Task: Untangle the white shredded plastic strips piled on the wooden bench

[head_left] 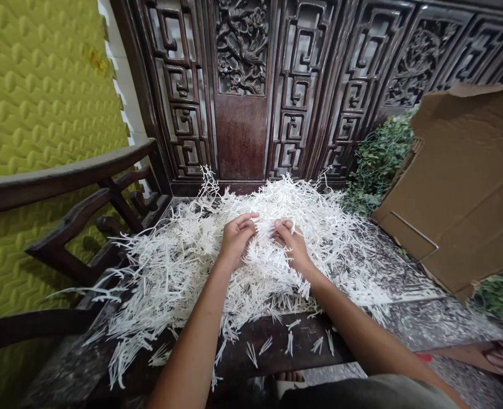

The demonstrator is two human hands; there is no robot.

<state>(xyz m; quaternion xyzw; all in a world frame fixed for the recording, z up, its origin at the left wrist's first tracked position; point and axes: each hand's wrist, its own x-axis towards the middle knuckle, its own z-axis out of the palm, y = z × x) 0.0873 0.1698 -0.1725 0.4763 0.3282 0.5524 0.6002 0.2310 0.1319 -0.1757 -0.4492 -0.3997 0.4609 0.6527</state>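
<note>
A large heap of thin white plastic sprigs [183, 272] covers the seat of a dark wooden bench [234, 346]. My left hand [237, 238] is in the top of the heap, its fingers curled on white sprigs. Close beside it, my right hand [292, 244] pinches sprigs as well. The two hands are a short gap apart, and the exact pieces they grip are hard to separate from the mass. Several loose sprigs [289, 343] lie on the bench's dark front rail below my forearms.
A carved dark wood lattice panel [243, 85] rises behind the heap. A wooden armrest [64, 176] stands at the left, before a yellow-green padded wall [38, 96]. At the right lean a brown cardboard sheet [460, 182] and green artificial foliage [379, 162].
</note>
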